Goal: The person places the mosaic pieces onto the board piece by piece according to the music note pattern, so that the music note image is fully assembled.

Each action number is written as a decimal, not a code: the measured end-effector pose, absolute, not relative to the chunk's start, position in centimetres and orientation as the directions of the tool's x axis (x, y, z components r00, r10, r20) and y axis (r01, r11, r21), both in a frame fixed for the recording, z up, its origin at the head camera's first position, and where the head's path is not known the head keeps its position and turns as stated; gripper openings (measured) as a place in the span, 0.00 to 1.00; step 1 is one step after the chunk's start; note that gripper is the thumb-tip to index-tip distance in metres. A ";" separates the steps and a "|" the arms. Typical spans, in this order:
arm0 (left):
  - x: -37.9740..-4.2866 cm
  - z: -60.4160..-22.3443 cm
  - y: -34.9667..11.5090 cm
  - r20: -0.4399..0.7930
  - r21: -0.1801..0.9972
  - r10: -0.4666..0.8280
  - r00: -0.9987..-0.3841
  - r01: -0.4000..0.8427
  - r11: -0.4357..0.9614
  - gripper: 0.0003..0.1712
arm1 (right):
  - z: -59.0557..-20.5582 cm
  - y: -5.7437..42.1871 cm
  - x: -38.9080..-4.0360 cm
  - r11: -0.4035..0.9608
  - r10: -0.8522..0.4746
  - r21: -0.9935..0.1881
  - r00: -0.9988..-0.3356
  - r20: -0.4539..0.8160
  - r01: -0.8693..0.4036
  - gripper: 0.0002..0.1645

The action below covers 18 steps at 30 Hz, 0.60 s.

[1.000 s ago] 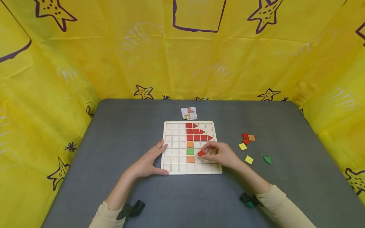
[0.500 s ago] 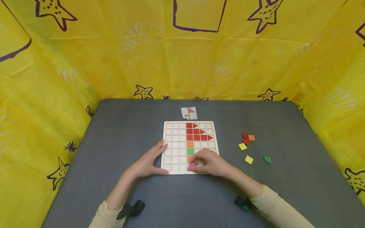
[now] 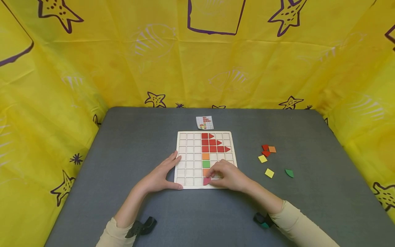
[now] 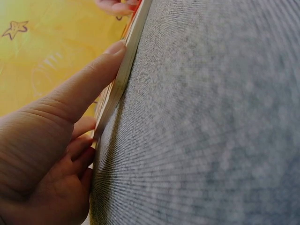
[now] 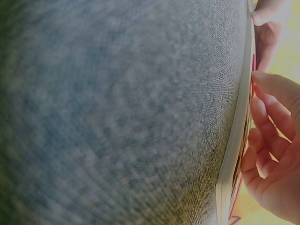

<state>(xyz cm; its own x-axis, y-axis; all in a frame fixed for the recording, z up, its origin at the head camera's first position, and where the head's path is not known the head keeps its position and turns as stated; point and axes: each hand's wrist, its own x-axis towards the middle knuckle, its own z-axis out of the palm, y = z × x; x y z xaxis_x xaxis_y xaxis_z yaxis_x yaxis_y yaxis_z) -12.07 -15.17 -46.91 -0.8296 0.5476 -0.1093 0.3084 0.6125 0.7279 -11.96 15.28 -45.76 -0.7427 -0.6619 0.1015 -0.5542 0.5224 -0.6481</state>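
A pale wooden grid board (image 3: 189, 164) lies on the table in the head view. My left hand (image 3: 158, 176) rests along its left side, fingers on the left edge and thumb at the front corner. In the bottom row is a reddish tile (image 3: 206, 181), its right part hidden by fingers. My right hand (image 3: 228, 176) pinches this tile between thumb and fingertips, down at the board's surface. Above it in the same column are an orange tile (image 3: 205, 156), a green tile (image 3: 206, 164) and another orange tile. Red squares and triangles (image 3: 213, 149) fill parts of the top three rows.
Right of the board lie loose tiles: red ones (image 3: 266, 153), an orange one (image 3: 272, 149), two yellow ones (image 3: 269, 173) and a green rounded one (image 3: 289, 173). Behind the board is a small printed card (image 3: 204, 122). A yellow patterned cloth (image 3: 197, 68) surrounds the grey table (image 3: 139, 130).
My right hand has carried the reddish tile left and towards me, from above the board's right half to the bottom row, then turned it slightly into line. The left hand has stayed put.
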 end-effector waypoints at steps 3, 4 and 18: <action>-12.0 -46.8 -15.2 -0.110 0.728 0.547 -0.830 0.308 0.613 0.62 | -45.8 15.3 -12.0 0.524 -0.664 -0.643 -0.741 0.102 -0.558 0.09; -12.0 -46.8 -15.2 -0.113 0.727 0.546 -0.830 0.306 0.615 0.63 | -45.8 15.3 -12.0 0.524 -0.665 -0.642 -0.739 0.103 -0.560 0.09; -12.0 -46.7 -15.0 -0.113 0.722 0.537 -0.836 0.303 0.623 0.62 | -45.6 15.6 -12.0 0.533 -0.658 -0.641 -0.747 0.096 -0.552 0.09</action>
